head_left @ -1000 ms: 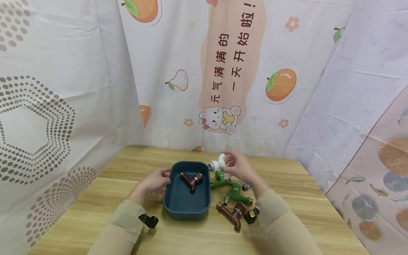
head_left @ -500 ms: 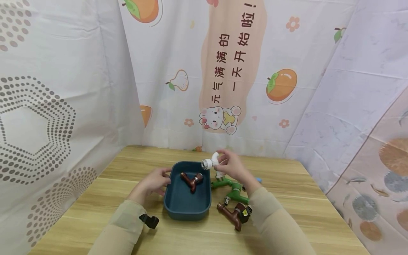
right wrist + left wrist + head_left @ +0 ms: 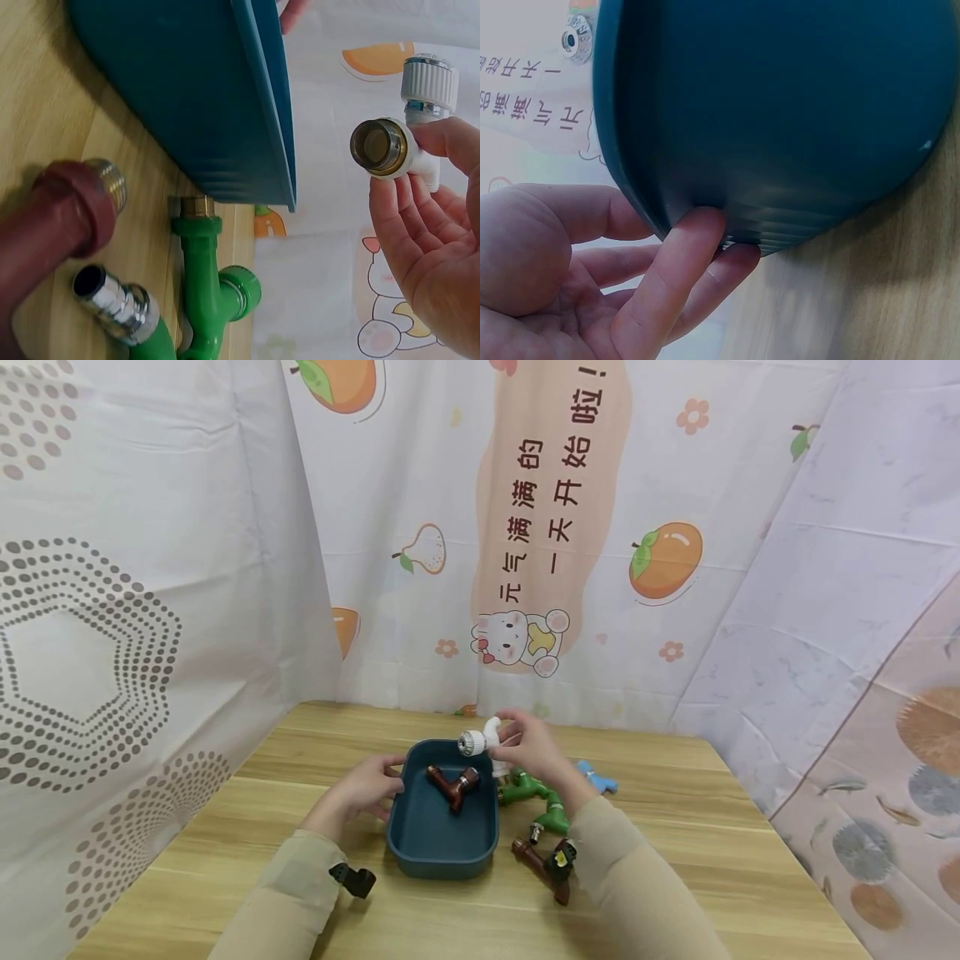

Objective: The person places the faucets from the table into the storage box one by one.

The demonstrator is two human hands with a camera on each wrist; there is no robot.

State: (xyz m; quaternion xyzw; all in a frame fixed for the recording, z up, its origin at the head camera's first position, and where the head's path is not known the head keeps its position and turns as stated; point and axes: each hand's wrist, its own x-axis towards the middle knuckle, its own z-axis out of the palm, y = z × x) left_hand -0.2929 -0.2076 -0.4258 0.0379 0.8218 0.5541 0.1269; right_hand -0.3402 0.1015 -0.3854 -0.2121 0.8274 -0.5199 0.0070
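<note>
Pinching the white faucet (image 3: 483, 739) between thumb and fingers, the right hand (image 3: 529, 747) on my feed holds it up off the tabletop (image 3: 712, 827), near the far right corner of the teal bin (image 3: 442, 867). I see the left hand (image 3: 366, 789) touching the bin's left side with its fingertips; whether it grips the rim, I cannot tell. In the bin, one dark red faucet (image 3: 454, 790) lies toward the far end. Just right of the bin, green faucets (image 3: 553, 817) lie on the tabletop, with a brown faucet (image 3: 531, 857) closer in and a blue faucet (image 3: 597, 777) farther right. A printed curtain (image 3: 427, 635) hangs behind.
</note>
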